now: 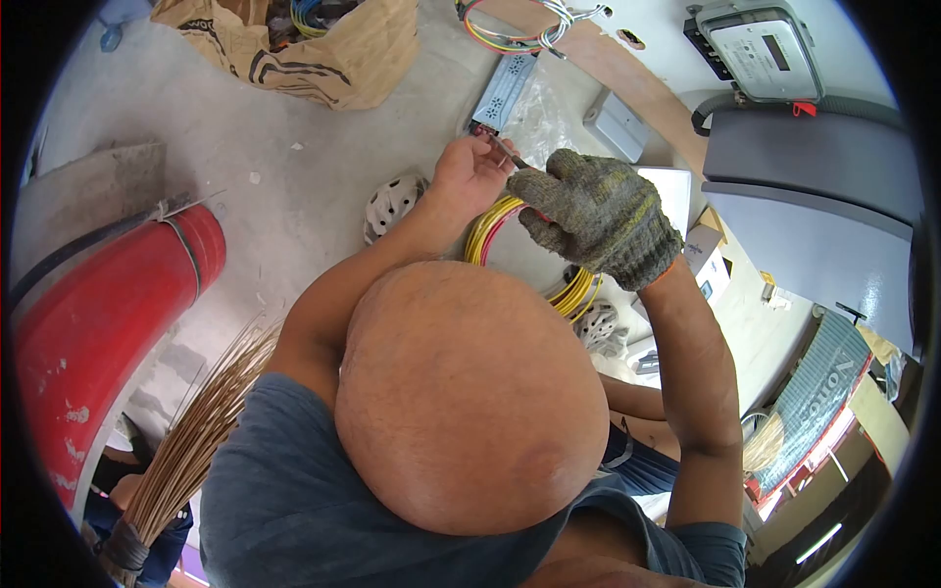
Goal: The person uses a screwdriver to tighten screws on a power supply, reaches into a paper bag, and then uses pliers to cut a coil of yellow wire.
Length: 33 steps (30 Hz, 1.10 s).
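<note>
My bare left hand [472,174] pinches the end of a thin dark wire [506,150] between thumb and fingers. My right hand [600,218], in a grey knitted glove, closes on the same wire just to the right, and the two hands almost touch. Under both hands lies a coil of yellow and red cable [487,230], which shows again below the glove's wrist. Whether the glove also holds a small tool, I cannot tell. A bald head and a blue shirt fill the lower middle and hide the floor beneath.
A red cylinder [103,328] lies at the left with a straw broom [201,421] beside it. A brown paper sack [304,54] sits at the top, coloured wires [510,34] and a white strip device [505,90] near it. An electric meter [763,47] and grey cabinet [814,211] are at the right.
</note>
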Available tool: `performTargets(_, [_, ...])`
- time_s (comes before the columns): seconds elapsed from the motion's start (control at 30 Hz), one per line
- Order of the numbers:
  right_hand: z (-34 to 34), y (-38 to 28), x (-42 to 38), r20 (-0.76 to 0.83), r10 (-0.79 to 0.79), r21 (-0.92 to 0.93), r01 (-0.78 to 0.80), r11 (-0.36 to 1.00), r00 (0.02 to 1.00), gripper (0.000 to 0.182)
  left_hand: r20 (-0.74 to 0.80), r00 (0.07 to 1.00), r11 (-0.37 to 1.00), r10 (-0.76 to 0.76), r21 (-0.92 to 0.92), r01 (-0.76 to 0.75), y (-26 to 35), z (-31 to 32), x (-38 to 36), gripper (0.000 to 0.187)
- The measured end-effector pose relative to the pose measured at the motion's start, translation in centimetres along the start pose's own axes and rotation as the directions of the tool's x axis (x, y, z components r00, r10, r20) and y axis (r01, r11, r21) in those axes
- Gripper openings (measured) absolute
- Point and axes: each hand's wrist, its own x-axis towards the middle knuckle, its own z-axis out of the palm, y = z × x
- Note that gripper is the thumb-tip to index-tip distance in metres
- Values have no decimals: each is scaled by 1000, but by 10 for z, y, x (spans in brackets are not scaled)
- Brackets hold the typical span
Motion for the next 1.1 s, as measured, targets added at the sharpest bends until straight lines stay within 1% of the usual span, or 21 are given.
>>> performTargets(0.07, [1,2,-2,-5,1,3,-1,1000,1000,24,-53,999,999,-8,-36,6,0,1,0,14])
performTargets(0.17, [0,0,-3,-7,5,2,-5,1000,1000,24,-85,996,1000,0,-4,-1,-1,3,-1,14])
performTargets(0.23, [-2,-1,-1,-4,6,-2,-6,1000,1000,23,-87,996,1000,-3,-6,2,-1,3,-2,15])
performTargets(0.3, [-3,-3,0,46,27,-43,-25,999,999,22,-87,996,1000,-5,-7,4,-2,3,-3,16])
performTargets(0.37, [-3,-3,-1,53,32,-34,-30,999,998,21,-80,996,1000,-23,18,24,-3,2,-2,16])
performTargets(0.47, [-5,-4,-1,74,40,-31,-38,999,996,20,-46,998,999,-52,1,52,-3,1,-3,17])
performTargets(0.53, [-5,-5,-2,89,45,-37,-42,998,995,20,-44,998,999,-43,2,43,-5,1,-3,17])
performTargets(0.6, [-3,-4,-3,26,19,-51,-18,999,999,20,-41,999,999,-35,5,35,-5,1,-3,17])
performTargets(0.7, [-4,-5,-1,-13,5,-18,-5,1000,1000,20,-28,999,999,-47,2,47,-5,0,-1,17])
performTargets(0.77, [-5,-6,0,-3,4,-27,-4,1000,1000,20,-57,998,997,-19,69,23,-4,4,-4,15])
performTargets(0.93, [-4,-5,0,5,-8,-46,9,999,1000,20,-71,997,999,-18,34,21,-4,7,-7,15])
performTargets(1.0, [-2,-3,1,-15,-61,-111,59,992,998,25,-79,997,999,-19,35,22,-4,7,-6,15])
performTargets(1.1, [-2,-2,1,-11,-56,-84,55,995,998,25,-79,997,999,-25,24,27,-4,7,-6,16])
